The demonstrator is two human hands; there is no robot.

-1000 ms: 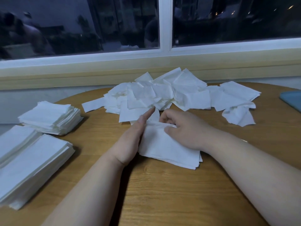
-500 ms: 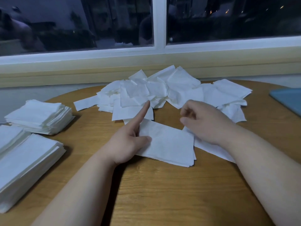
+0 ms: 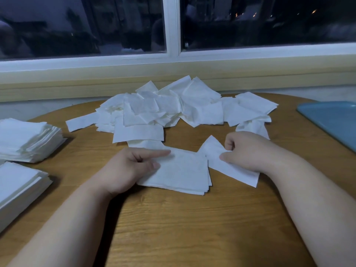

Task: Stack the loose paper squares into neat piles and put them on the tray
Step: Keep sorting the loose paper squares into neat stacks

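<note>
The right hand [image 3: 248, 151] has slid off the small neat pile of white paper squares [image 3: 183, 172] and now pinches one loose white paper square [image 3: 231, 166] just beside it. The left hand [image 3: 129, 166] presses the pile down with a straight pointer finger and thumb. That square probably goes on top next. The flat blue tray [image 3: 331, 122] waits at the far right.

The counter [image 3: 183, 228] is light wood with plain grain, smooth, with a faint sheen. The heap [image 3: 173, 108], the pile [image 3: 183, 170], the sheet [image 3: 212, 151] and the stacks [image 3: 25, 139] are white paper, matt, soft and tissue-like, faintly pebbled. The sheet is thin and limp. The tray [image 3: 331, 120] looks like blue plastic, smooth and half-matt. The window glass [image 3: 77, 26] is glossy and mirrors; its frame [image 3: 171, 26] is smooth and white.
</note>
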